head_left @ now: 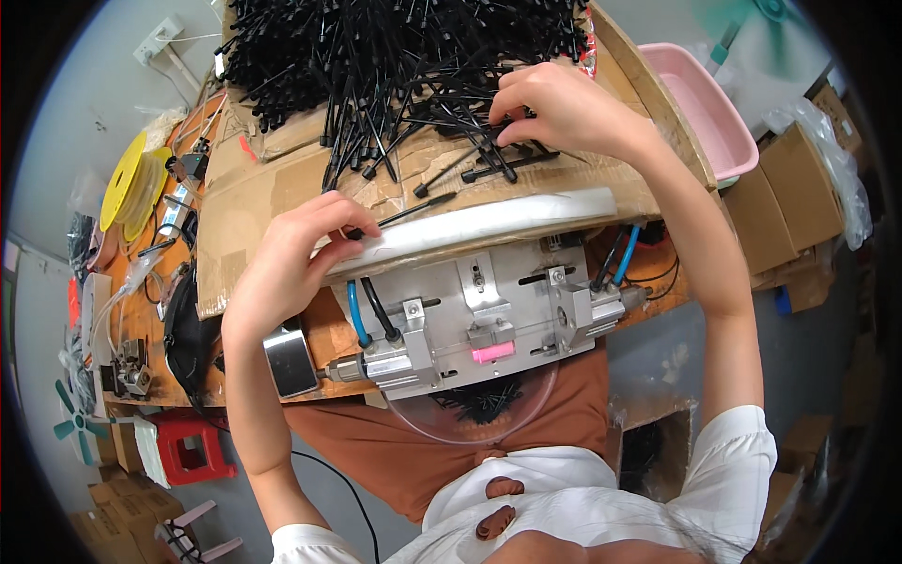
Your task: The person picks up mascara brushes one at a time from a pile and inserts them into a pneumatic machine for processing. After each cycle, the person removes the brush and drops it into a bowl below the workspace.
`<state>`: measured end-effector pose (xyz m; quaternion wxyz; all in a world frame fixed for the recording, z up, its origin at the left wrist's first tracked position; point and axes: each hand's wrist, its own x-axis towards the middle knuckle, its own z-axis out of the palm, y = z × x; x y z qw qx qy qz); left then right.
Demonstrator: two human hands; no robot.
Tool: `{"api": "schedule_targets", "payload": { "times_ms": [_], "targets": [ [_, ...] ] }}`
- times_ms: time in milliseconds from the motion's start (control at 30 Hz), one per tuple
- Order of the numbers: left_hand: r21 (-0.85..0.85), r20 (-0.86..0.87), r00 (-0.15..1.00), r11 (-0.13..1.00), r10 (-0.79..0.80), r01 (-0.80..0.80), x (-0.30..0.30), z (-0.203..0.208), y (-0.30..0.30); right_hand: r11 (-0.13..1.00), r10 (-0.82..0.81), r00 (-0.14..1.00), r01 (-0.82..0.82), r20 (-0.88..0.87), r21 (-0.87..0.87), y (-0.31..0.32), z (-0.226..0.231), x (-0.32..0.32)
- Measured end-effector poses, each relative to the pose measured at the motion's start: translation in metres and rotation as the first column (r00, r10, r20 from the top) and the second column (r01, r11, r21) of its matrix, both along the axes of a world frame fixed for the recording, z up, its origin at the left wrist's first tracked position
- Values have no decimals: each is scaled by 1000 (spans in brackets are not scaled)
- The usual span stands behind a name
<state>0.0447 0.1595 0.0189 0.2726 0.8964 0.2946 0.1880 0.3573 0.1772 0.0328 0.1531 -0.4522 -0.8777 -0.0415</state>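
Note:
My left hand (293, 252) is closed, its thumb and fingertips pinched on the end of a thin black stick (418, 209) that points right over a white padded strip (489, 222). On the far side of the cardboard, my right hand (556, 111) is closed at the near edge of a big heap of black sticks (404, 56) with thicker capped ends. Dark stick ends show between its fingers, partly hidden by them. Just below the strip sits a metal fixture (442, 324) with a cylinder at each side and a pink block (493, 352) at its middle.
Blue tubes (355, 315) and black tubes run to the fixture. Under it, a clear round tub (536, 406) holds more sticks near my lap. A yellow spool (127, 179) stands left, a pink basin (705, 113) right. Cardboard boxes (789, 193) and a red stool (193, 446) flank the table.

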Motion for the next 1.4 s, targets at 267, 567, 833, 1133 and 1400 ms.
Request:
{"api": "schedule_targets", "payload": {
  "times_ms": [267, 567, 833, 1133, 1400],
  "targets": [
    [62, 15, 1000, 998, 28, -29, -18, 7, -3, 1000, 12, 996, -13, 84, 18, -25, 23, -21],
    [144, 80, 974, 965, 210, -220, -15, 0, -40, 964, 37, 982, -84, -184, -253, 0, 14, -81],
    [310, 193, 931, 881, 311, -358, 35, -74, -161, 891, 12, 273, -440, -962, -114, -30, 28, -3],
    [343, 14, 897, 841, 442, -419, 87, -137, -200, 899, 176, 6, -408, -984, 159, -116, -9, 11],
    [355, -135, 889, 859, 437, -369, 93, -135, -200, 990, 137, 123, -42, -983, 133, -156, -23, 1]
  ]
}}
